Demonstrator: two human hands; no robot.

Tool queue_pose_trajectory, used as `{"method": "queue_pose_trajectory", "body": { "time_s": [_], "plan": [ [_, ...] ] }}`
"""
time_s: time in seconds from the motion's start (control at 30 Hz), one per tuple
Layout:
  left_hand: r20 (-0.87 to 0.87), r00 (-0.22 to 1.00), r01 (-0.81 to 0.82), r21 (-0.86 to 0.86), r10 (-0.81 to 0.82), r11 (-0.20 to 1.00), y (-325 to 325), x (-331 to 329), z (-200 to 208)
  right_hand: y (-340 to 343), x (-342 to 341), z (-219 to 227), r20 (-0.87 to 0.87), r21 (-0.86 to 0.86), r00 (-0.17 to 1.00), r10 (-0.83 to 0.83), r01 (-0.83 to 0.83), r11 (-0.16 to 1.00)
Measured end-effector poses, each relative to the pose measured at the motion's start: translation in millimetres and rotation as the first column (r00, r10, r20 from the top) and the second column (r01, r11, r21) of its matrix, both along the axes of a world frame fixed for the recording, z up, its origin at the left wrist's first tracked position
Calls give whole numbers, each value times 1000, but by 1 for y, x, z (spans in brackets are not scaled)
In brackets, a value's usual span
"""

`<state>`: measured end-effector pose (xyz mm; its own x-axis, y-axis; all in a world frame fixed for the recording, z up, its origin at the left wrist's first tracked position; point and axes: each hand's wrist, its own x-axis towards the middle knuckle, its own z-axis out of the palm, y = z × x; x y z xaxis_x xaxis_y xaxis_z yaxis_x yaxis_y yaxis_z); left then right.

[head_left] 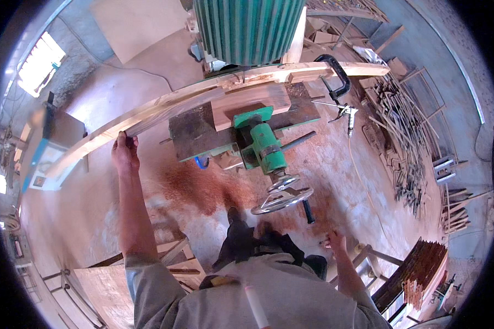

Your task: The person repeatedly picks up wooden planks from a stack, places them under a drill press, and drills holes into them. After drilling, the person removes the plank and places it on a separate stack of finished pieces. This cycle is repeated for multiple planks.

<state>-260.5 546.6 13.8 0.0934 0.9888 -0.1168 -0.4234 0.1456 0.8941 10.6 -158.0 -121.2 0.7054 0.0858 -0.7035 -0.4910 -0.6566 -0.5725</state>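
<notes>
My left hand (125, 151) grips the near edge of a long, pale, curved wooden plank (164, 107) that lies across the table of a green woodworking machine (241, 129). The plank runs from lower left up to the right, past a black clamp (335, 71). My right hand (335, 241) hangs low by my hip with fingers loosely spread and nothing in it, near a wooden frame. A silver handwheel (282, 197) sticks out of the machine toward me. A wood block (250, 104) sits on the machine table.
Reddish sawdust (203, 189) covers the floor under the machine. A heap of dark wooden pieces (406, 142) lies at right, stacked slats (417, 271) at lower right. An air tool with hose (348, 118) lies by the machine. A plywood sheet (107, 285) sits lower left.
</notes>
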Motion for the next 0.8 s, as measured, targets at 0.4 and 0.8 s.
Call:
{"method": "queue_pose_trajectory", "body": {
  "time_s": [0.4,0.8],
  "plan": [
    [-118,990,37,-295,-75,955,65,42,-57,31,-24,5,-99,9,988,-121,123,992],
    [-258,901,278,-275,-349,920,6,160,-64,75,59,57,106,214,992,-73,49,976]
  ]
}}
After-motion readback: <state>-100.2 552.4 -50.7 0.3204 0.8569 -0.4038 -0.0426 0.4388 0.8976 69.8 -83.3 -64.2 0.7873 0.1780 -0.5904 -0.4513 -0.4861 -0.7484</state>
